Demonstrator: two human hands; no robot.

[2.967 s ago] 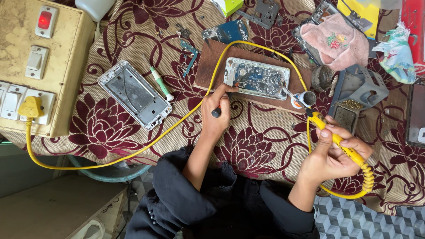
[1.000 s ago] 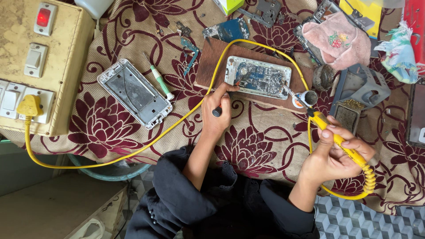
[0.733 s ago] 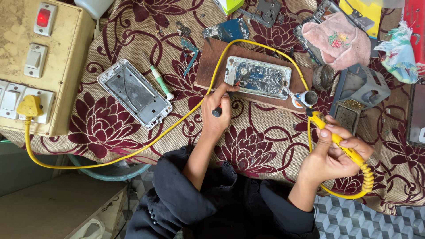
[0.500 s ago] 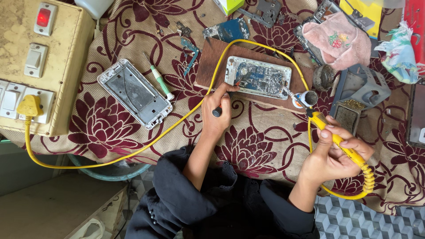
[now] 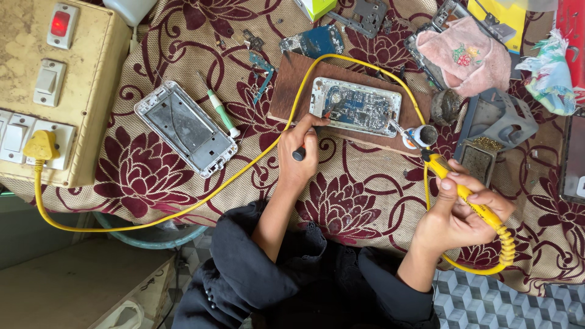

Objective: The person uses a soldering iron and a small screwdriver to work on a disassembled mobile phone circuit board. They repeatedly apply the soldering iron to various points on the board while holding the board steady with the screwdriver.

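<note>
Left hand [image 5: 303,155] closed around a thin dark-handled tool [image 5: 300,153], tip pressed at the left edge of the opened phone [image 5: 356,107] w/ its blue circuit board showing. Phone lies flat on a brown wooden board [image 5: 292,91], just ahead of the left hand's knuckles.

Right hand [image 5: 460,213] gripping a yellow soldering iron [image 5: 466,195], fingers wrapped on the handle, thumb on top. Iron tip points up-left from the hand, ending near a small round pot [image 5: 425,135] at the board's right corner; can't tell if tip touches it. Yellow cable [image 5: 231,180] runs from the iron's coiled end, loops over the board past the left hand, off to a yellow plug [image 5: 41,146] in the switch box [image 5: 55,85], far left of both hands.

Left of the left hand: empty phone frame [image 5: 186,128], w/ a green-handled screwdriver [image 5: 220,114] just beside it. Ahead of the right hand: grey metal stand [image 5: 496,125] and a pink cloth [image 5: 466,58] beyond that. All on a maroon floral cloth [image 5: 341,201]. Dark sleeves on both arms.
</note>
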